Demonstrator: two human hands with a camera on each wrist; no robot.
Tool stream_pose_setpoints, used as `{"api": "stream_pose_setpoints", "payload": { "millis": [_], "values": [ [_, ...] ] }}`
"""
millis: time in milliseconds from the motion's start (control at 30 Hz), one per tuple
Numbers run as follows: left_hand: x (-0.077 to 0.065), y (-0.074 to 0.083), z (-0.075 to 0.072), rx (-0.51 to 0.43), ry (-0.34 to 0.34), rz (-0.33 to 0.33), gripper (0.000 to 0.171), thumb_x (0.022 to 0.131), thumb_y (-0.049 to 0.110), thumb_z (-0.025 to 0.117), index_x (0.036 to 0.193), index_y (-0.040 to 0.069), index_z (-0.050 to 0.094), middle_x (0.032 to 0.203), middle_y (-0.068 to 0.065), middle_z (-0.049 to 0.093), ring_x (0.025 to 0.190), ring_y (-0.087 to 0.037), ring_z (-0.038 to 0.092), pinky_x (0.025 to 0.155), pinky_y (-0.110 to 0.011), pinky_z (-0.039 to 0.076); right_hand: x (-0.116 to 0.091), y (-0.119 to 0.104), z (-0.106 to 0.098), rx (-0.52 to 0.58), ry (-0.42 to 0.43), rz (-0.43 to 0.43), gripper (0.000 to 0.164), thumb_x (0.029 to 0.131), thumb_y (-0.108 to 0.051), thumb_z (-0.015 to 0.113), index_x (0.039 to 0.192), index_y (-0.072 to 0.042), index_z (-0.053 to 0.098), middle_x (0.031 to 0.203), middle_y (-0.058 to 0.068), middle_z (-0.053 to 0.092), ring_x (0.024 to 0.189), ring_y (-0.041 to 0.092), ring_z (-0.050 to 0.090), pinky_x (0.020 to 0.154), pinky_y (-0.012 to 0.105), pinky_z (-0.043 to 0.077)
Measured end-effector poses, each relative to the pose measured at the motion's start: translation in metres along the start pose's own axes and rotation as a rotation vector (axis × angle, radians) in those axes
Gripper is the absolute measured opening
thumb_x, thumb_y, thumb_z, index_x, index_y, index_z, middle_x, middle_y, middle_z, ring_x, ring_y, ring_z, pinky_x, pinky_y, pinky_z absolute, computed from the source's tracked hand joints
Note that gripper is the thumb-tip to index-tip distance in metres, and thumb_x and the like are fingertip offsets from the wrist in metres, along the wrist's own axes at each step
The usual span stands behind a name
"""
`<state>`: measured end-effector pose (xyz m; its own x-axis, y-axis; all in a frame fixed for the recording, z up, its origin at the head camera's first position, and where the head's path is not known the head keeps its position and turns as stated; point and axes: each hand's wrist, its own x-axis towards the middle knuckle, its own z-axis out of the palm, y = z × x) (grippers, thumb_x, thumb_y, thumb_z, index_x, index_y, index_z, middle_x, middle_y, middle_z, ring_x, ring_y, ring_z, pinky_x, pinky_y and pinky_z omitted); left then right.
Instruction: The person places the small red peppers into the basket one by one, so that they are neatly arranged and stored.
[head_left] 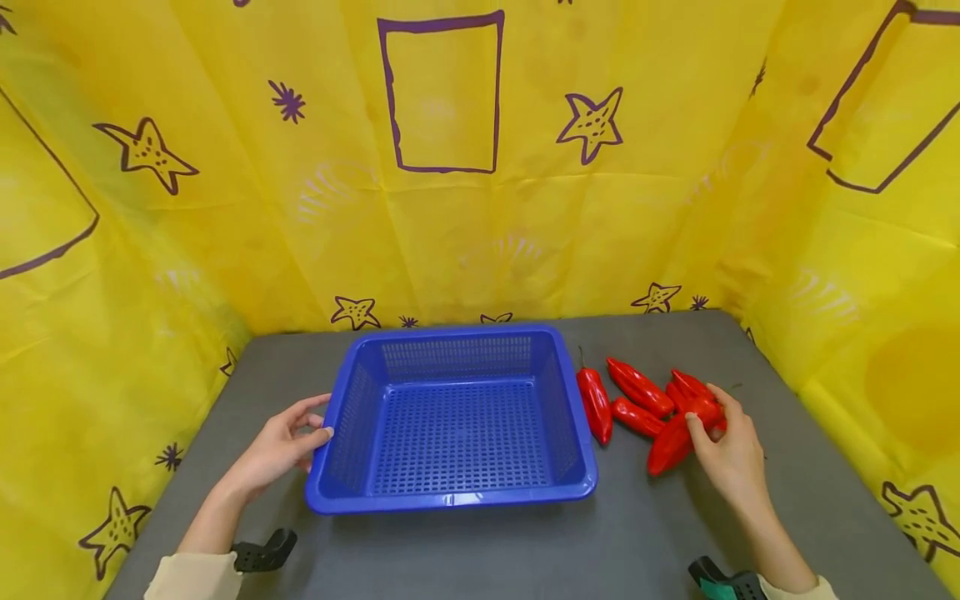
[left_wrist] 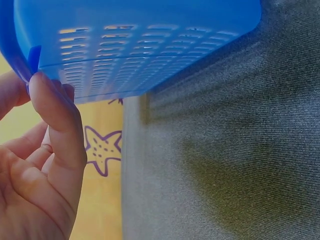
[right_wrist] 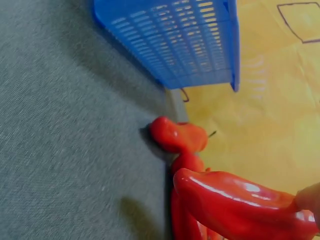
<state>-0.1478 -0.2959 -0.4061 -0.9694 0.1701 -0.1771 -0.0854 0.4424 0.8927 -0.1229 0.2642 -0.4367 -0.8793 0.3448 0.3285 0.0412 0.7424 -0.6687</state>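
Observation:
A blue plastic basket point(head_left: 450, 500) with slotted walls and floor sits at the middle of the table. My left hand point(head_left: 277, 442) pinches its left rim between thumb and fingers; the left wrist view shows the thumb point(left_wrist: 55, 110) right at the rim's edge. On the other side, my right hand point(head_left: 731, 458) holds a shiny red chili pepper point(head_left: 670, 448), its tip angled toward the front left. In the right wrist view the held pepper point(right_wrist: 235, 200) overlaps other peppers behind it. Part of the pepper is hidden under the fingers.
Several more red peppers lie right of the basket, one pepper point(head_left: 595, 406) close along its wall and another pepper point(head_left: 640, 387) farther right. Grey cloth covers the table point(head_left: 465, 558). Yellow patterned fabric point(head_left: 442, 250) stands behind and on both sides.

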Motion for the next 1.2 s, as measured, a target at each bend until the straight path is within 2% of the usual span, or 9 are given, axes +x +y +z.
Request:
{"api": "stream_pose_setpoints", "payload": {
  "millis": [133,200,300,467,567,733,900,967,1200],
  "values": [
    [-0.001,0.000,0.002,0.004,0.008,-0.008,0.063,0.088,0.021,0.062,0.140,0.007,0.030,0.103,-0.021,0.052,0.066,-0.025,0.062,0.057,-0.038,0.055,0.005,-0.007,-0.002,0.015,-0.041,0.016,0.060,0.087,-0.019,0.060,0.140,-0.010,0.034,0.105,0.021,0.054,0.069,0.010,0.048,0.059,0.028,0.040],
    [-0.002,0.000,0.002,0.007,0.015,-0.010,0.063,0.088,0.021,0.062,0.140,0.007,0.031,0.103,-0.021,0.052,0.067,-0.024,0.062,0.057,-0.038,0.055,0.008,-0.012,-0.004,0.018,-0.062,0.021,0.063,0.088,-0.022,0.059,0.142,-0.011,0.029,0.111,0.021,0.054,0.072,0.016,0.055,0.059,0.026,0.043],
    [-0.001,0.000,0.003,0.013,0.012,-0.015,0.062,0.088,0.020,0.062,0.140,0.007,0.031,0.102,-0.021,0.052,0.067,-0.024,0.061,0.057,-0.037,0.055,0.013,-0.018,-0.008,0.037,-0.086,0.034,0.066,0.088,-0.026,0.057,0.143,-0.011,0.023,0.112,0.024,0.053,0.081,0.033,0.060,0.057,0.026,0.045],
    [-0.001,0.000,0.003,0.015,0.005,-0.020,0.062,0.088,0.020,0.062,0.140,0.007,0.030,0.102,-0.021,0.051,0.066,-0.024,0.061,0.057,-0.037,0.055,0.022,-0.031,-0.013,0.049,-0.152,0.058,0.065,0.090,-0.033,0.055,0.141,-0.007,0.024,0.120,0.028,0.050,0.094,0.039,0.059,0.066,0.036,0.049],
    [-0.001,0.000,0.002,0.015,0.003,-0.018,0.063,0.088,0.020,0.062,0.140,0.006,0.030,0.102,-0.021,0.051,0.066,-0.024,0.061,0.057,-0.037,0.055,0.027,-0.038,-0.015,0.033,-0.189,0.041,0.062,0.090,-0.036,0.054,0.138,-0.004,0.031,0.121,0.027,0.051,0.095,0.037,0.058,0.071,0.039,0.049],
    [-0.001,0.003,0.000,0.026,0.009,-0.015,0.062,0.089,0.020,0.061,0.140,0.006,0.030,0.101,-0.021,0.051,0.067,-0.024,0.061,0.057,-0.035,0.055,0.036,-0.050,-0.017,0.031,-0.196,-0.030,0.056,0.090,-0.038,0.054,0.133,-0.004,0.040,0.117,0.025,0.055,0.094,0.035,0.059,0.069,0.033,0.048],
    [-0.002,0.006,0.000,0.037,0.001,-0.021,0.063,0.089,0.020,0.061,0.141,0.006,0.028,0.101,-0.021,0.052,0.068,-0.025,0.062,0.059,-0.036,0.055,0.042,-0.062,-0.022,0.051,-0.195,-0.062,0.056,0.090,-0.039,0.054,0.132,-0.004,0.039,0.112,0.027,0.057,0.093,0.037,0.059,0.076,0.049,0.048],
    [-0.002,0.006,0.000,0.036,-0.004,-0.025,0.063,0.089,0.020,0.061,0.141,0.006,0.028,0.101,-0.021,0.052,0.069,-0.025,0.062,0.060,-0.037,0.055,0.044,-0.065,-0.023,0.053,-0.204,-0.064,0.057,0.090,-0.039,0.054,0.132,-0.004,0.039,0.112,0.027,0.057,0.094,0.037,0.058,0.077,0.051,0.048],
    [-0.001,0.006,-0.001,0.031,0.004,-0.027,0.062,0.089,0.020,0.061,0.140,0.006,0.029,0.099,-0.020,0.052,0.067,-0.025,0.062,0.059,-0.037,0.055,0.047,-0.077,-0.017,0.068,-0.255,-0.069,0.060,0.090,-0.043,0.053,0.134,-0.006,0.038,0.114,0.024,0.056,0.093,0.034,0.058,0.072,0.043,0.051]
  ]
}}
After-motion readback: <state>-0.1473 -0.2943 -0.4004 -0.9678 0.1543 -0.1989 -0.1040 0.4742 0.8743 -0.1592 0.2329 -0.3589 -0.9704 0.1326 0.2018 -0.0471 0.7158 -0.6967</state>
